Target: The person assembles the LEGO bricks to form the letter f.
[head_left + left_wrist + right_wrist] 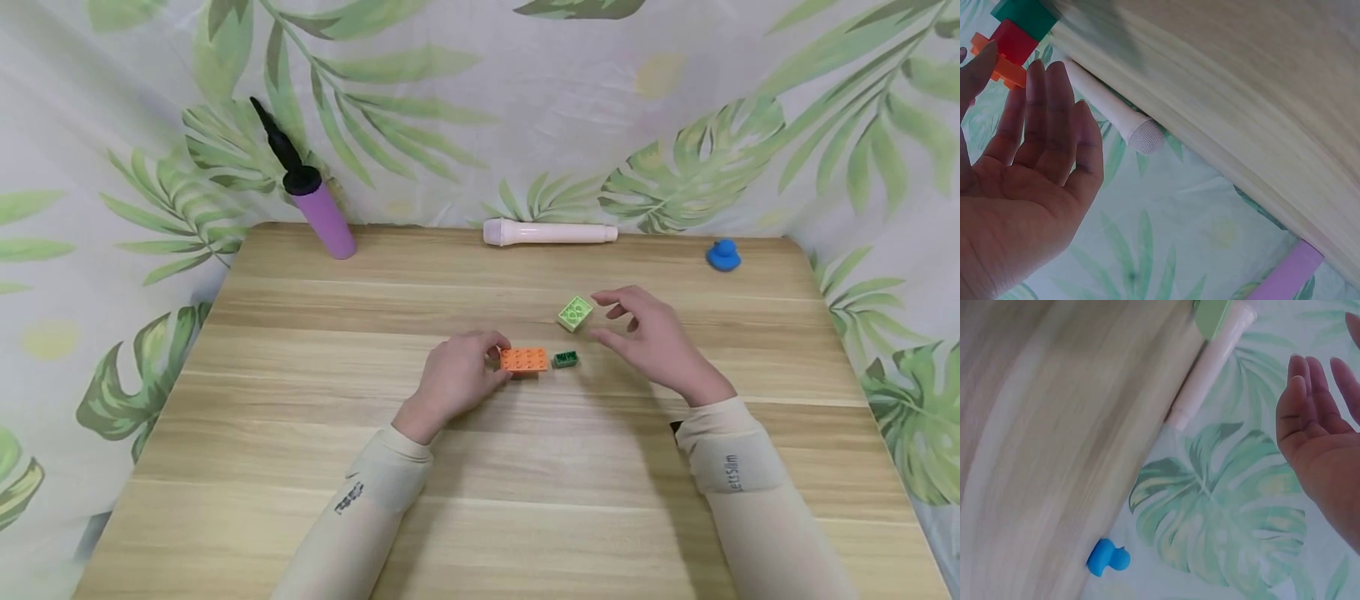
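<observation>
My left hand [463,375] pinches an orange toy brick [524,359] at its left end, thumb on the near side and fingers on the far side. Under the orange brick is a red brick [1017,42]; in the left wrist view a green brick [1027,15] shows just past the red one. Right of the orange brick lies a small dark green brick [566,359]. My right hand [648,337] holds nothing, its thumb and fingers spread apart beside a light green brick [575,313]. The right wrist view shows part of this light green brick at its top edge.
A pale pink microphone [551,233] lies along the back edge of the wooden table [300,467]. At the back left stands a purple hand pump [326,218] with a black top. A blue rubber duck [723,256] sits at the back right. Leaf-patterned cloth [525,108] hangs behind.
</observation>
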A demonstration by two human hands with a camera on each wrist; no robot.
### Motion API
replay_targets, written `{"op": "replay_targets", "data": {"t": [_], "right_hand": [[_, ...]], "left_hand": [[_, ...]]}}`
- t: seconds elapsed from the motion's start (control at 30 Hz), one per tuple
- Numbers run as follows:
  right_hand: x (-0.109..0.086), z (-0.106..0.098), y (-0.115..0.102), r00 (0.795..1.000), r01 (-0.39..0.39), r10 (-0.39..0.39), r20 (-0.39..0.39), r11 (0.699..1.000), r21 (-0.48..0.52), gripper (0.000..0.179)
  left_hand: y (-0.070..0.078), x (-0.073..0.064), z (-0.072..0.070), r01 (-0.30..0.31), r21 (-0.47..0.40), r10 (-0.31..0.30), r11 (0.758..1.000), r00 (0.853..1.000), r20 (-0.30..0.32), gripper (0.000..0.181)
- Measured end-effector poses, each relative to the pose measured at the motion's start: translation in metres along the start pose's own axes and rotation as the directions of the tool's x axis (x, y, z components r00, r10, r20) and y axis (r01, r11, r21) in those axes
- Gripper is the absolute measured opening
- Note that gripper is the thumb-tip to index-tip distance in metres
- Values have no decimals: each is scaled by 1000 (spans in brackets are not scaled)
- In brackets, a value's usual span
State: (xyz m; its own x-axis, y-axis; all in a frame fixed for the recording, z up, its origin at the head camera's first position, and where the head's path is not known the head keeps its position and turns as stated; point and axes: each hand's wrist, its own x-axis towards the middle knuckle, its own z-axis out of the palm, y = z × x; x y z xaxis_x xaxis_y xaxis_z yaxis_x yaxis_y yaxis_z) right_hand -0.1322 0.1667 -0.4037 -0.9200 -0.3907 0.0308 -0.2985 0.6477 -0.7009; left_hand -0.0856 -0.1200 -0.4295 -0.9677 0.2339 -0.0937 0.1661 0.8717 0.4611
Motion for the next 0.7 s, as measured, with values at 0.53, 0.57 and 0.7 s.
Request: {"op": "replay_targets", "data": {"t": [0.53,0.57,0.7], "right_hand": [[1,19,5,992,-9,22,127,994,-106,49],[2,23,6,989,1,17,148,993,-119,49],[4,40,5,975,42,-3,222,984,-173,49]], "left_hand": [[0,-1,-1,12,-10,-13,1000,1000,-7,32],[0,-1,-1,12,-11,-12,1000,1000,-7,32],[-1,-1,1,13,-15,-13,1000,1000,-10,32]]}}
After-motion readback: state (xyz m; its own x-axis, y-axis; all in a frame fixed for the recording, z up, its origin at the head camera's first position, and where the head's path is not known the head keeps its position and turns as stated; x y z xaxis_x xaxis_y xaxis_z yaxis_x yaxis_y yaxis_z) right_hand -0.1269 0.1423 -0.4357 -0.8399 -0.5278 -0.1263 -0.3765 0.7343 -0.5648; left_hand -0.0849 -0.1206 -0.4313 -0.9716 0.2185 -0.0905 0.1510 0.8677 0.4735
